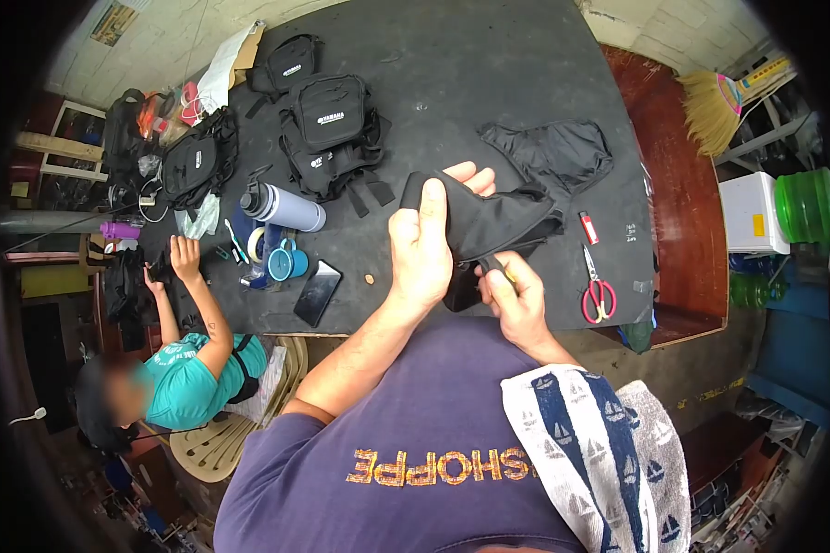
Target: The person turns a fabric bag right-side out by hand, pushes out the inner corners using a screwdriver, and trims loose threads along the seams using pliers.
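A black fabric piece (503, 217) is held above the dark table, in front of my chest. My left hand (421, 244) grips its left edge, with the thumb on top and the fingertips showing beyond the cloth. Lower right, my right hand (515, 293) pinches the near edge of the same piece, where dark straps or folds hang. Behind it another black fabric piece (563, 155) lies flat on the table. Red-handled scissors (598, 297) and a red lighter (588, 228) lie to the right of my right hand.
Several black bags (330, 112) are at the back left of the table (452, 55). A bottle (290, 207), a blue mug (287, 262) and a phone (317, 293) stand or lie left of my arm. A co-worker (189, 378) sits at the left edge.
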Available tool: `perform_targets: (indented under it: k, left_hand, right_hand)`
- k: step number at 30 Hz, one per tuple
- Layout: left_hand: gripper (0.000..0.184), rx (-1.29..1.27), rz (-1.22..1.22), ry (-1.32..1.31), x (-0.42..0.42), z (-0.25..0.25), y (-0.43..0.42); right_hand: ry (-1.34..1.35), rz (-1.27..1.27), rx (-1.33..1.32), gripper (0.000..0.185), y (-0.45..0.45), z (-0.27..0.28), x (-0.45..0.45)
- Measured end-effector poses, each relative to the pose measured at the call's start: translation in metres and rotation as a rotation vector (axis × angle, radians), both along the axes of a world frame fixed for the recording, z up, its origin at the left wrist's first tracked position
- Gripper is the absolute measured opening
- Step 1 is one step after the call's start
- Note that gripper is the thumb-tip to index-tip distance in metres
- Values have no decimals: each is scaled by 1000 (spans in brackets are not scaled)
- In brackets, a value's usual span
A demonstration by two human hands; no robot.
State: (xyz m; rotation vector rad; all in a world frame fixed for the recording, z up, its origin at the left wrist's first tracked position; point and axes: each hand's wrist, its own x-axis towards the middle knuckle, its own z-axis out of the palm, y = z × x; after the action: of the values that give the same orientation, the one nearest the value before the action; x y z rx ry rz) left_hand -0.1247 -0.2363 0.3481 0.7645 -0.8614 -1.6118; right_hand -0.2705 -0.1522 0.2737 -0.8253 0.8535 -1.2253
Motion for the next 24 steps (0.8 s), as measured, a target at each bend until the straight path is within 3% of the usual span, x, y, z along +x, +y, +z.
perform_targets:
  k: [2, 4, 6, 7, 10, 11, 14, 16, 18, 19, 24]
  left_hand:
    - [46, -148, 135, -197, 0, -6, -6]
    - [41, -219, 205, -296, 7, -10, -6]
    - [32, -455, 264, -709, 26, -11, -10]
    - [33, -572, 288, -914, 30, -11, -10]
    - [33, -699, 427, -765, 15, -10, -9]
    - [36, -762, 494, -686, 12, -9, -9]
    - [26, -701, 396, -776, 27, -6, -2]
    - [25, -672, 344, -819, 23, -1, -1]
    - [30, -515, 357, -484, 2, 7, -1]
    - [39, -434, 362, -318, -3, 9, -1]
    - [52, -217, 92, -11, 11, 12, -4]
  right_hand:
    - [582, -300, -328, 27, -2, 1, 2]
    - [670, -352, -442, 26, -7, 4, -2]
    - [839, -451, -684, 26, -15, 7, -5]
    - [840, -452, -684, 26, -12, 6, -4]
    - [475, -249, -310, 27, 2, 1, 3]
    - [474, -248, -313, 27, 3, 1, 3]
    - [-170, 130, 65, 27, 5, 14, 0]
    - [-26, 70, -27, 29, -1, 16, -1]
    - [260, -48, -210, 31, -6, 16, -2]
    - [259, -47, -211, 31, -6, 15, -2]
    - [443, -149, -294, 27, -5, 11, -4]
